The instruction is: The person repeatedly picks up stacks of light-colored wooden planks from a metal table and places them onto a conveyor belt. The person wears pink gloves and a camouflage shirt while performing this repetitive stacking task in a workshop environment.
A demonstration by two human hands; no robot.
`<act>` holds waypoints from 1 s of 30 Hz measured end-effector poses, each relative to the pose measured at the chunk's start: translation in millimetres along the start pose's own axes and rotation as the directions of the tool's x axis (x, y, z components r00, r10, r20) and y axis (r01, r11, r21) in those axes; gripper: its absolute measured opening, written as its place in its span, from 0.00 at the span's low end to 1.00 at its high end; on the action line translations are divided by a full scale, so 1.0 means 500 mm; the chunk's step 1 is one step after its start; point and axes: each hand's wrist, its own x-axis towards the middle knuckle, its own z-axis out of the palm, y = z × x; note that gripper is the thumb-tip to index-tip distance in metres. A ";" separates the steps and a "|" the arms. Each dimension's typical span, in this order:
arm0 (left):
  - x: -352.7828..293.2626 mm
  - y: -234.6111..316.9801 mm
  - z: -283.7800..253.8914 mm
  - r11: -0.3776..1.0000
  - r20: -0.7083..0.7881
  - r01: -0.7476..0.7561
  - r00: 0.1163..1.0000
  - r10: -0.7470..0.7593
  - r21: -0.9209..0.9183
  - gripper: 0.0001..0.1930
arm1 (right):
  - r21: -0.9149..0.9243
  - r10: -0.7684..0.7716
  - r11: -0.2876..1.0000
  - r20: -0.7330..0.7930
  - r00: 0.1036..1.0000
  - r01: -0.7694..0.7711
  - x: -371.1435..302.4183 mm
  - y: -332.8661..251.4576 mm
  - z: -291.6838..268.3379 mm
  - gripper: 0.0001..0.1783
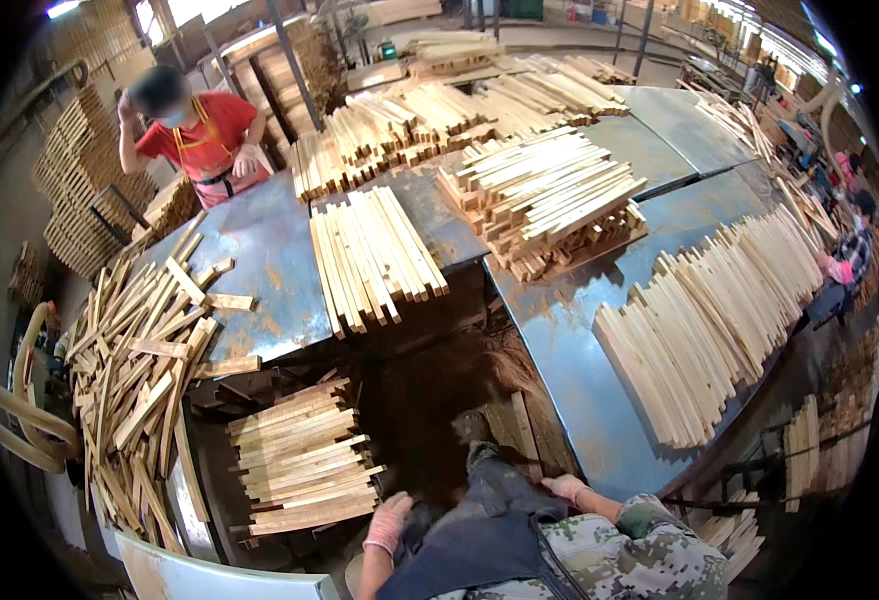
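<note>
My left hand [390, 522], in a pale work glove, is beside my thigh, just right of a low stack of wood strips [305, 465]. Its fingers look loosely stretched and hold nothing visible. On the other side of my dark apron, my gloved right hand [566, 487] rests near the corner of a blue-grey metal table [550, 350], fingers stretched out and nothing in them. A long row of upright-packed strips [710, 330] covers that table's right part. Ahead, a flat batch of strips [372, 255] juts over the table edge.
A tangled heap of loose strips [150, 370] spreads at the left. A layered strip stack [550, 200] stands mid-table, with more strips [400, 120] behind. Across the table is a person in red [205, 140]; another person [850, 250] is at far right. A plank [527, 435] lies by my foot.
</note>
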 end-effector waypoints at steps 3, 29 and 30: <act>0.136 -0.005 -0.052 0.986 0.031 0.023 0.999 -0.028 0.166 0.06 | -0.069 -0.152 0.986 -0.003 0.988 0.152 0.068 -0.161 -0.078 0.41; 1.078 0.697 -0.366 0.681 -0.358 0.207 0.930 0.086 0.702 0.44 | -0.103 -0.642 0.764 -0.216 0.735 0.637 0.438 -1.478 -0.343 0.40; 1.109 0.707 -0.365 0.653 -0.364 0.220 0.927 0.091 0.724 0.43 | -0.157 -0.629 0.778 -0.193 0.753 0.609 0.467 -1.511 -0.349 0.40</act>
